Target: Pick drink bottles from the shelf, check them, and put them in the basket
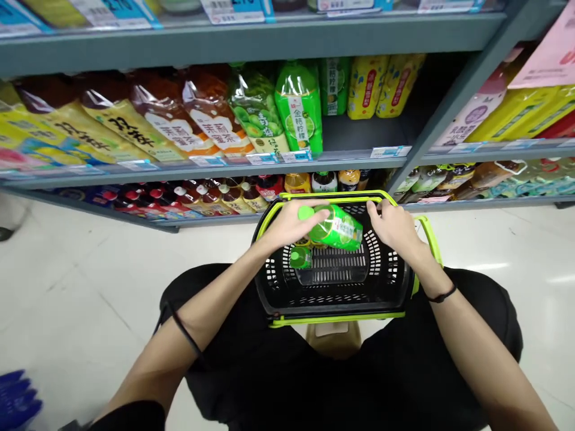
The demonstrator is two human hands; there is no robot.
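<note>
A green bottle (339,228) lies tilted over the black basket (332,302), its cap end toward my left hand (291,222). The fingers of that hand are wrapped round the bottle near its neck. My right hand (392,222) is at the basket's far right rim, with its fingers bent there; whether they hold the rim is hard to make out. Inside the basket, at the left, a second green-capped bottle (300,257) and some yellow packages (304,242) show partly under the held bottle. The basket has lime-green handles folded down along its edges.
Ahead stands a shelf (251,170) with rows of drink bottles. A large green bottle (299,111) stands at the front beside a gap, with yellow packages (367,87) behind. Black-clothed legs flank the basket. A blue object (18,398) lies at the lower left.
</note>
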